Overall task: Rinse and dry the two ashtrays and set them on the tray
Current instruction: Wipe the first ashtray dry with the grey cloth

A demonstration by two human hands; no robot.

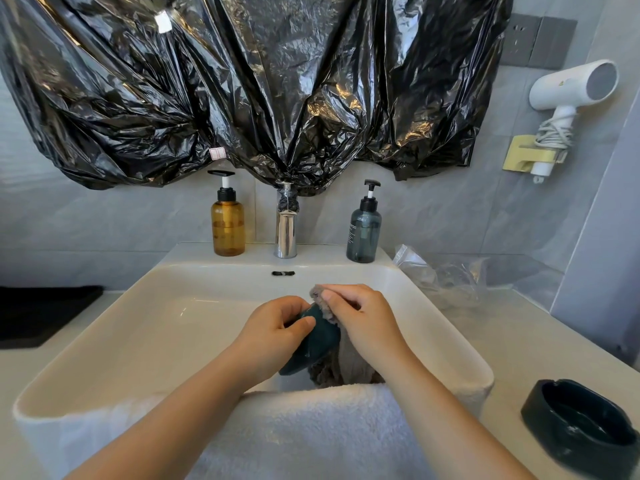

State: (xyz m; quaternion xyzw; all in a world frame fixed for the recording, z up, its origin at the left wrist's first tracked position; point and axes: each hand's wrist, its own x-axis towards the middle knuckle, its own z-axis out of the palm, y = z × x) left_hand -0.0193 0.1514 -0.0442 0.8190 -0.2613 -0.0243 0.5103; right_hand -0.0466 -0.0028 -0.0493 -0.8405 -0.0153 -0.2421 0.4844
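Over the white sink (114,344) my left hand (277,327) grips a dark teal ashtray (317,344), tilted on edge. My right hand (360,317) pinches a grey cloth (346,362) against the ashtray's upper rim; the cloth hangs down behind it into the basin. A second dark ashtray (581,424) sits upright on the counter at the lower right, apart from both hands. A black tray (38,313) lies on the counter at the far left.
A white towel (304,431) drapes over the sink's front edge. A chrome tap (286,230) stands between an amber pump bottle (228,223) and a dark pump bottle (363,233). Clear plastic wrap (446,275) lies at the back right. A hairdryer (571,88) hangs on the wall.
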